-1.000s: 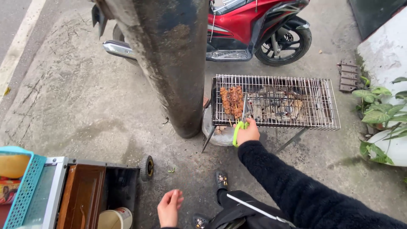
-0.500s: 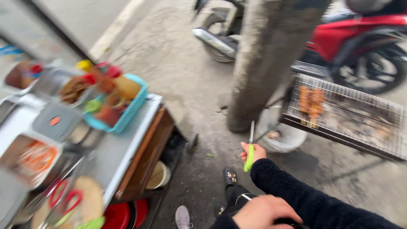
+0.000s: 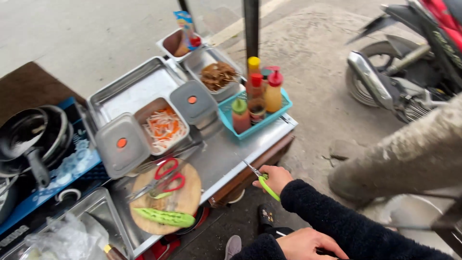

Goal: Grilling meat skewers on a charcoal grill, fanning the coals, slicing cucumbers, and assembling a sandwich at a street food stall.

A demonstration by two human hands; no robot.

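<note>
The right hand [image 3: 275, 179] is closing its fingers around the green handles of a pair of tongs [image 3: 260, 179], gripping them just beside the edge of the steel desk [image 3: 226, 159]. The left hand [image 3: 304, 244] is resting low against the dark clothing, fingers loosely curled; whether it is holding anything cannot be told. The desk is carrying a round wooden board [image 3: 166, 197] with red-handled scissors [image 3: 161, 182] and a cucumber [image 3: 164, 217], lidded steel containers [image 3: 122, 144], a tray of shredded carrot [image 3: 162, 127] and a turquoise basket [image 3: 284, 108] of sauce bottles. All this is standing outdoors on concrete pavement, with a motorbike [image 3: 399, 82] parked nearby. The tongs are lying diagonally, metal tips pointing up-left toward the desk, handles trailing down-right.
</note>
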